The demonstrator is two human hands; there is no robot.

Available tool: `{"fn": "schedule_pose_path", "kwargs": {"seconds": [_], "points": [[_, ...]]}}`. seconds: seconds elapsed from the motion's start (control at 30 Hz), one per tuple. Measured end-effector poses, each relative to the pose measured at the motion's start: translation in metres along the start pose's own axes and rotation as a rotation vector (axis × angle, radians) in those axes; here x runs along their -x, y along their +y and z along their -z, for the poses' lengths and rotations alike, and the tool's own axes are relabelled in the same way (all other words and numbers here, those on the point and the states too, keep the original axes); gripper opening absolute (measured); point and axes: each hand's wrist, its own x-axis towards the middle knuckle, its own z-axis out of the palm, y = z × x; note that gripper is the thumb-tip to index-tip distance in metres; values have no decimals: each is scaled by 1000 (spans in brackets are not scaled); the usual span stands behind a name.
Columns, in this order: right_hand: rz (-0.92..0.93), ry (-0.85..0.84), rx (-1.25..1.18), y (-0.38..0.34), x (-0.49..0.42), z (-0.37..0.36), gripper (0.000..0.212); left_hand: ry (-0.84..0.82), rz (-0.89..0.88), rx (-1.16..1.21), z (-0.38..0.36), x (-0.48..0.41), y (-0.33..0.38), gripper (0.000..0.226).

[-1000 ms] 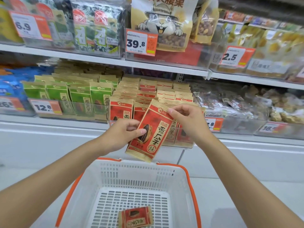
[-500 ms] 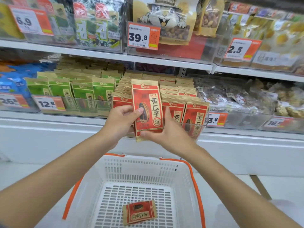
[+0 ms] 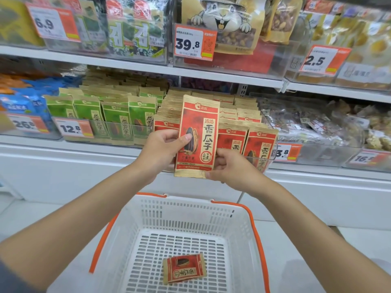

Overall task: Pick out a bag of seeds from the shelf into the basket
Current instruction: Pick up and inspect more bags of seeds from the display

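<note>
The seed bag (image 3: 197, 136) is a flat, crinkly paper pouch, red on the face with tan sealed ends and a dark striped seed printed on it. I hold it upright in front of the shelf (image 3: 135, 70), above the basket (image 3: 239, 229). My left hand (image 3: 163, 149) grips its left edge, thumb pressed on the printed seed, fingers (image 3: 169, 133) curled behind. My right hand (image 3: 231, 168) pinches the bottom right corner, thumb along the lower seam. Both are closed on the bag. Half a second ago it leaned slightly; now it stands straighter, square to me. Behind it, matching red bags (image 3: 261, 149) stand in a clear plastic bin beside green bags (image 3: 118, 121). The basket is white slotted plastic with an orange rim, and a small red packet (image 3: 184, 269) lies flat on its floor.
</note>
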Motion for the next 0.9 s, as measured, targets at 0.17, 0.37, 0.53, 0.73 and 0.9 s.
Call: {"fn": "schedule_pose_path", "kwargs": {"seconds": [0.17,0.37,0.53,0.73,0.9], "points": [[46,32,-103,1,1,-5,47,45,-121,-148,3,0,3,19],[213,60,-294,-13,7,-4,44,63,-144,-327,7,4,11,85],[252,20,-311,-21,13,-7,54,14,-185,-178,1,9,16,59],[210,-34,-357,-21,14,-4,53,-57,-34,29,2,7,15,75],[217,-34,-347,-18,15,3,47,-155,12,176,2,11,14,55]]}}
